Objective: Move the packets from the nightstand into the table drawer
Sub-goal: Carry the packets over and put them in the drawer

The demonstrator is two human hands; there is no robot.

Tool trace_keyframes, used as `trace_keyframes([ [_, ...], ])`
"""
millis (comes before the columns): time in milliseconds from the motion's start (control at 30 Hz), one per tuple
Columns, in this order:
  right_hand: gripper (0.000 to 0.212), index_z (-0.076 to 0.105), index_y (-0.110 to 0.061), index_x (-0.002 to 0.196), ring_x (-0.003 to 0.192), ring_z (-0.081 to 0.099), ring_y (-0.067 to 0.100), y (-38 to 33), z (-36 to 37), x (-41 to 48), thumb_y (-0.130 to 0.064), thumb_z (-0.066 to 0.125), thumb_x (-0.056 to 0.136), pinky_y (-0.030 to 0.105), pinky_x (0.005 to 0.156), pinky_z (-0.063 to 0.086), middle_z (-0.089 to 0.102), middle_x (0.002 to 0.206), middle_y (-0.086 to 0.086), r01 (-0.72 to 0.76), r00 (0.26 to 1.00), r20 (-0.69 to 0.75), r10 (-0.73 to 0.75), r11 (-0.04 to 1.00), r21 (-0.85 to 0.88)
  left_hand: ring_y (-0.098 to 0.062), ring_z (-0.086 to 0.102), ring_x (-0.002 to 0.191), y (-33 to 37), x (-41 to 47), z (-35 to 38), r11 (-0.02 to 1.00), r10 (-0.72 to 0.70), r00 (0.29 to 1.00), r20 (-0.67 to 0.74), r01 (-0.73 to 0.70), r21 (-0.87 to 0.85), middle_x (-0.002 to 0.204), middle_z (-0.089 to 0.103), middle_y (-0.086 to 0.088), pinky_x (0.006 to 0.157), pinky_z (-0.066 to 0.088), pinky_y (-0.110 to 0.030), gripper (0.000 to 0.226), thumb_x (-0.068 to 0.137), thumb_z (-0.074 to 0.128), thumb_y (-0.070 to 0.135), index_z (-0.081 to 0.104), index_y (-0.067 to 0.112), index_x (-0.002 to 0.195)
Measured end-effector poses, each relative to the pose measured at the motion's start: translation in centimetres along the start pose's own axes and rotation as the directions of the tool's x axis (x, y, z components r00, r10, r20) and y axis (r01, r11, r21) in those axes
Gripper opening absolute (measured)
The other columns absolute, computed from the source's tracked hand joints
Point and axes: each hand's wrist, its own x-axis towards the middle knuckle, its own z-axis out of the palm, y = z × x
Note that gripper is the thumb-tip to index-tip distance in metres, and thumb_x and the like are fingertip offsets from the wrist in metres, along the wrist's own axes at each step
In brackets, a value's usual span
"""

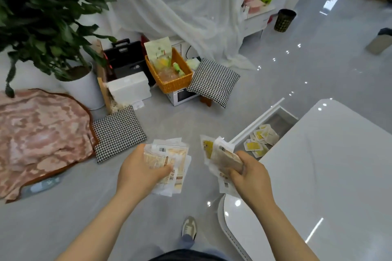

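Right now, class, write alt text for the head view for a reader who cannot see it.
A person's left hand grips one packet stack and the right hand a second stack, over a grey floor. Near the right hand, a white table has its drawer open, yellow packets already inside.

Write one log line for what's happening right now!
left hand grips packet stack | right hand grips packet bundle | drawer open, yellow packets inside

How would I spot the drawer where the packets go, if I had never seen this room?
Find the big glossy white table on the right. At its far edge, just past the right hand, a white drawer is pulled open. Unlike anything nearby, it holds small yellow-and-white packets lying loose inside.
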Motion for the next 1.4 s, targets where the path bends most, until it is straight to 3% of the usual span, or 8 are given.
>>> trace_keyframes([
  [133,0.022,0.05,-0.032,0.076,0.061,0.053,0.01,0.0,-0.4,5.1,-0.012,0.059,0.076,0.025,0.052,0.039,0.056,0.065,-0.011,-0.057,0.998,-0.016,0.057,0.998,-0.002,-0.005,0.061,0.079,2.7,5.5,0.8,0.999,0.039,0.998,0.049,-0.04,0.027,0.087,0.066,0.015,0.057,0.043,-0.021,0.045,0.059,0.084,0.032,0.055,0.03,0.094],
  [233,0.024,0.051,-0.035,0.08,0.063,0.054,0.007,0.0,-0.3,8.2,-0.012,0.058,0.078,0.022,0.051,0.037,0.058,0.068,-0.012,-0.097,0.995,-0.022,0.096,0.995,-0.007,-0.007,0.064,0.08,4.1,9.7,1.4,0.997,0.06,0.994,0.089,-0.063,0.037,0.087,0.066,0.015,0.065,0.052,-0.029,0.046,0.059,0.085,0.032,0.055,0.03,0.093],
  [567,0.023,0.063,-0.025,0.097,0.066,0.056,0.008,-1.0,1.9,19.6,-0.012,0.059,0.079,0.026,0.058,0.049,0.06,0.073,-0.01,-0.345,0.925,-0.161,0.343,0.939,0.016,-0.016,0.064,0.091,10.4,26.5,3.1,0.981,0.156,0.937,0.313,-0.183,0.059,0.098,0.065,0.008,0.076,0.055,-0.033,0.052,0.062,0.086,0.031,0.05,0.029,0.099],
  [733,0.028,0.064,-0.026,0.102,0.074,0.061,0.018,-1.8,2.9,23.9,-0.015,0.061,0.077,0.037,0.067,0.054,0.067,0.083,-0.005,-0.501,0.827,-0.244,0.506,0.861,0.085,-0.016,0.061,0.092,14.6,34.4,3.9,0.952,0.214,0.874,0.436,-0.287,0.107,0.099,0.063,0.009,0.076,0.053,-0.033,0.052,0.063,0.085,0.034,0.047,0.031,0.099],
  [967,0.02,0.057,-0.033,0.092,0.07,0.061,0.016,0.1,2.2,27.3,-0.016,0.059,0.08,0.03,0.059,0.05,0.065,0.078,-0.009,-0.633,0.687,-0.315,0.655,0.752,0.183,-0.014,0.062,0.09,20.0,40.3,9.0,0.892,0.287,0.753,0.592,-0.435,0.121,0.099,0.066,0.008,0.07,0.052,-0.031,0.054,0.061,0.086,0.031,0.056,0.023,0.105],
  [1067,0.023,0.056,-0.032,0.092,0.065,0.058,0.011,1.8,1.4,28.4,-0.013,0.059,0.08,0.02,0.053,0.039,0.06,0.073,-0.013,-0.67,0.618,-0.336,0.711,0.7,0.25,-0.014,0.062,0.088,22.4,41.8,12.3,0.858,0.305,0.698,0.648,-0.497,0.131,0.093,0.065,0.01,0.073,0.053,-0.033,0.051,0.06,0.085,0.033,0.054,0.026,0.1],
  [1400,0.015,0.056,-0.024,0.083,0.061,0.056,0.009,10.5,-2.2,31.9,-0.011,0.059,0.077,0.023,0.051,0.04,0.061,0.07,-0.006,-0.741,0.414,-0.343,0.843,0.531,0.411,-0.008,0.064,0.081,32.7,44.2,25.5,0.764,0.257,0.516,0.817,-0.626,0.155,0.091,0.065,0.012,0.063,0.051,-0.025,0.049,0.062,0.085,0.028,0.053,0.028,0.1],
])
